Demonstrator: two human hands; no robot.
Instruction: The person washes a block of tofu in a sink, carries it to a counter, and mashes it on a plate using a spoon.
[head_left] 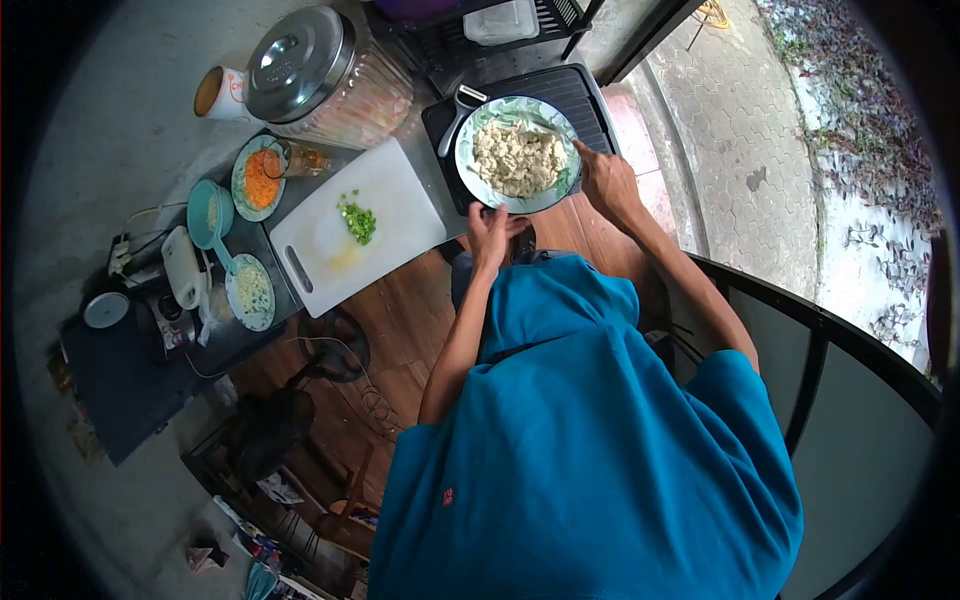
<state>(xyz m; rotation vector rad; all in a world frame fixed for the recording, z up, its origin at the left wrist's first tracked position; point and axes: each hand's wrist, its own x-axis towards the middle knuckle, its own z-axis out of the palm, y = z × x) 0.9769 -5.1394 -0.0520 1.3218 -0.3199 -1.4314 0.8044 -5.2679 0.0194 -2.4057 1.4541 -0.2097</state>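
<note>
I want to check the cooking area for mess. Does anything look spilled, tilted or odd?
Nothing stands out. The round green-rimmed pan of pale chunks sits level under both hands; chopped green herbs lie heaped on the white cutting board.

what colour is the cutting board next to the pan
White; the cutting board carries a small pile of chopped green bits. The head view shows it best.

White cutting board (385, 205) with chopped greens (358, 221)

pot lid (295, 62): shiny metal | cutting board (355, 225): smooth white plastic | floor (400, 320): wood | shirt (590, 450): matt cloth
</note>
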